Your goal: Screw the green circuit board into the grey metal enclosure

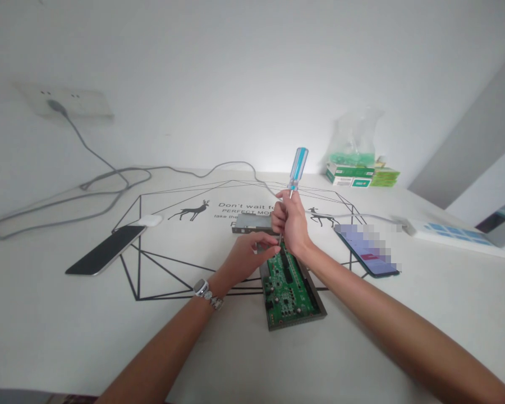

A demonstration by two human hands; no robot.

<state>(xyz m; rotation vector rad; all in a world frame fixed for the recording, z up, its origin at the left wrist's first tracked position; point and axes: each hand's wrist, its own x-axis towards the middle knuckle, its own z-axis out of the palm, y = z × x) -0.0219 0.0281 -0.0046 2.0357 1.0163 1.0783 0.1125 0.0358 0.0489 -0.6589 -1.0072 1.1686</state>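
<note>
A screwdriver (298,165) with a clear and blue handle stands almost upright, handle up. My right hand (292,219) is closed around its metal shaft, just below the handle. Beneath is a green circuit board (288,292) seated in a shallow dark metal case (297,322) on the table. My left hand (250,255) has thumb and forefinger pinched by the lower end of the shaft, over the board's far end. Whatever lies between those fingertips is too small to make out. Behind my hands lies a grey metal box (252,223), partly covered by them.
On the white table (88,331), a dark phone (107,249) and a white charger (150,220) lie left. Another phone (368,251) and a white power strip (458,233) lie right. A grey cable (84,213) loops from the wall socket (79,101). Small boxes (351,171) stand at the back.
</note>
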